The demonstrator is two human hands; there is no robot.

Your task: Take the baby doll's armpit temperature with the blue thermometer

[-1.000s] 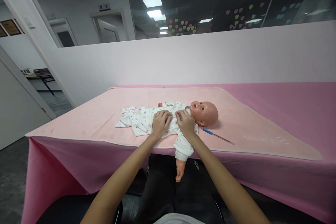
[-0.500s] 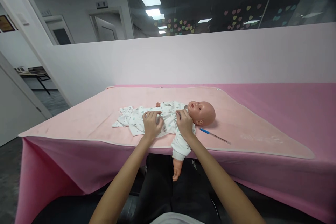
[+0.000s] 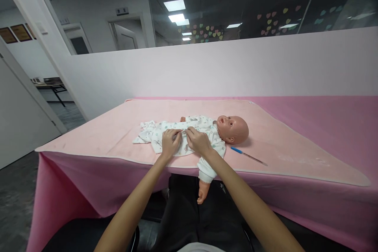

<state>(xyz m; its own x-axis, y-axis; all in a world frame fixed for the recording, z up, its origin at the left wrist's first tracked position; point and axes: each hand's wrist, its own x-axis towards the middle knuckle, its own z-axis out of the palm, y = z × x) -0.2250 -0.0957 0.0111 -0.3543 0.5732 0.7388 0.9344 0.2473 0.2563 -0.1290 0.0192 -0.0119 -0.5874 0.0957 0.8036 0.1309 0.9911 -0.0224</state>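
Observation:
A baby doll (image 3: pixel 233 130) lies on its back, head to the right, dressed in a white printed outfit (image 3: pixel 156 132). Its near arm (image 3: pixel 203 191) hangs over the table's front edge. On the doll's middle, my left hand (image 3: pixel 171 143) is closed, fingertips pinching the outfit's cloth at the front. Just right of it my right hand (image 3: pixel 197 139) also pinches the cloth, the two sets of fingertips almost meeting. What exactly lies between the fingertips is too small to make out. Near the doll's head rests a thin rod with a blue handle (image 3: pixel 238 150).
A peach mat (image 3: pixel 103 136) with a pale border covers part of the pink tablecloth (image 3: pixel 325 122). Behind the table stands a white half wall (image 3: pixel 221 71) with glass above. My legs (image 3: pixel 186 212) are under the table's front edge.
My right hand has moved left from the doll's chest to its middle, close to my left hand. The whole view has shifted slightly; the doll lies as before.

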